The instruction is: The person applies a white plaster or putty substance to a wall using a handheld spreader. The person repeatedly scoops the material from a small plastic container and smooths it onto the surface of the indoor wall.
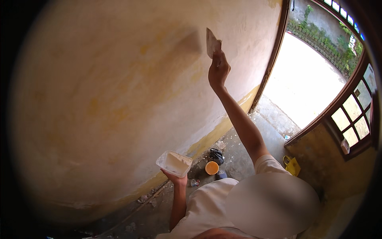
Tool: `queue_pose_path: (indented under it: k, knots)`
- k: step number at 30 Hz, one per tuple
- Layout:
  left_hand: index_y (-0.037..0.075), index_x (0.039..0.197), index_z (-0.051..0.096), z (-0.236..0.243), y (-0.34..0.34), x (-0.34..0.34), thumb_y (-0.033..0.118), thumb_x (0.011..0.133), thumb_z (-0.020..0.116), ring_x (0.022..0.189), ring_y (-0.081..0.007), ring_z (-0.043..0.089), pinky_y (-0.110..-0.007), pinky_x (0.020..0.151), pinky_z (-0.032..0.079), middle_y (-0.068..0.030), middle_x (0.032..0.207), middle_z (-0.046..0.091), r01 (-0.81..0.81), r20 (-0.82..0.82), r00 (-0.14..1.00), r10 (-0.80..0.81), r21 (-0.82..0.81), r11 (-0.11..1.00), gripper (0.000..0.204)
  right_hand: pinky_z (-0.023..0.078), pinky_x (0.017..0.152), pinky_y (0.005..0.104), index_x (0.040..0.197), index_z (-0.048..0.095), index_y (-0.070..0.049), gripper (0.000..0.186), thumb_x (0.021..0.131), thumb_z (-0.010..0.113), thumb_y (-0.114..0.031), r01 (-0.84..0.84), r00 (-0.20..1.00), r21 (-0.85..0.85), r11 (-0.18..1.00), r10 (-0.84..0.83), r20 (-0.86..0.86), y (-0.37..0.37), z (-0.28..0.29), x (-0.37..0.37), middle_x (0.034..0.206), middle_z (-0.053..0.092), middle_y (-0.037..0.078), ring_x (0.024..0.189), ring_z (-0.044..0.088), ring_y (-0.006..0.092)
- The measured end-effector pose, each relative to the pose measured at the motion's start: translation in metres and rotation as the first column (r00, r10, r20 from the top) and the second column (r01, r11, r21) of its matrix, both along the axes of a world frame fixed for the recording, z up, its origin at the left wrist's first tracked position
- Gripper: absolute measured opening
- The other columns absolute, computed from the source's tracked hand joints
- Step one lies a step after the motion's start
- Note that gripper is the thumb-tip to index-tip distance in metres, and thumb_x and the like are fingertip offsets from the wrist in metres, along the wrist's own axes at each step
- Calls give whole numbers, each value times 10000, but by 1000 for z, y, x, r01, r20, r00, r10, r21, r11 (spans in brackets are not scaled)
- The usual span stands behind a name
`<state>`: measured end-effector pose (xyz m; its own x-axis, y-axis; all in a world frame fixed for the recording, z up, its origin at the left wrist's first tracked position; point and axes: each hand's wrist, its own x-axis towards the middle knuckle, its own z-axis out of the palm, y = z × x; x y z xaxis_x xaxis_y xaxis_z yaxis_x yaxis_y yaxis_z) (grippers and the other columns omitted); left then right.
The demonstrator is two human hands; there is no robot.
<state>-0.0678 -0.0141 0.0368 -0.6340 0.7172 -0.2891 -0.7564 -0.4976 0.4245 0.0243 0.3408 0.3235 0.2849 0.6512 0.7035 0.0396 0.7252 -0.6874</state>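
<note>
Grip of the right hand (219, 73) is clenched on the lower end of a flat scraper (211, 43), raised high at the end of an outstretched arm, its blade pointing up. Whether the blade's edge touches the wall (119, 79) or stands just off it I cannot tell; a soft shadow falls to its left. With the arm reaching this far, the likeliest fault is an uneven press: a twist of the wrist could dig one corner in and leave a groove or ridge.

Lower down, the left hand (177, 178) supports a clear plastic tub (160, 161) from beneath, tilted, with its open top in view and white paste (175, 163) inside. Holding it from below leaves little to steady the upper rim, so a lean or a knock against the wall could tip it and spill paste.

Beyond the hands, patches of yellow show through the wall's pale coat, where a fresh layer might bond poorly if the surface is loose. On the littered floor (234, 161), near the person, stand an orange-topped container (211, 168) and a black bag (216, 156); a backward step taken with eyes upward could catch one.
</note>
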Motion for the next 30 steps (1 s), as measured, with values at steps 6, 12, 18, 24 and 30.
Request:
queue_pose_path:
  k: [6, 12, 18, 24, 30]
  knots:
    - [254, 1416, 535, -7, -6, 3, 693, 984, 421, 1283, -244, 562, -499, 1090, 451, 22, 1370, 599, 47, 16, 999, -49, 114, 992, 627, 572, 791, 413, 1355, 628, -85, 345, 1013, 597, -119, 149, 988, 169, 974, -153, 7, 20, 47, -29, 1192, 712, 183, 998, 720, 347]
    - [251, 1440, 520, -12, -5, -7, 717, 983, 404, 1314, -251, 544, -510, 1110, 438, 18, 1408, 584, 124, 17, 992, -126, 65, 990, 663, 634, 795, 388, 1438, 568, -152, 630, 844, 674, 30, -502, 812, 568, 652, 130, 569, -125, -29, -84, 1308, 684, 114, 1089, 715, 314]
    - [243, 1438, 522, -3, -7, -1, 726, 979, 404, 1315, -255, 544, -508, 1114, 435, 20, 1407, 585, 18, -12, 1000, -17, 40, 999, 677, 574, 728, 383, 1196, 668, -21, 204, 1020, 581, -76, -148, 973, 251, 957, 96, 208, -56, -62, -20, 1063, 739, 190, 881, 736, 377]
    - [241, 1436, 526, -22, -14, 2, 744, 960, 428, 1317, -250, 545, -511, 1110, 439, 17, 1413, 583, 30, 25, 999, -34, 135, 990, 700, 536, 850, 432, 1214, 642, -46, 235, 1062, 493, -145, 118, 987, -194, 974, -136, -83, 83, -23, 28, 1133, 715, 155, 984, 704, 308]
    - [244, 1435, 528, -10, -21, -1, 738, 975, 396, 1321, -245, 535, -507, 1111, 434, 20, 1415, 578, 31, -7, 1000, -30, 65, 997, 687, 597, 828, 414, 1368, 610, -119, 451, 932, 658, -17, 49, 991, 330, 943, -88, 104, -48, -31, -58, 1285, 666, 137, 1086, 693, 352]
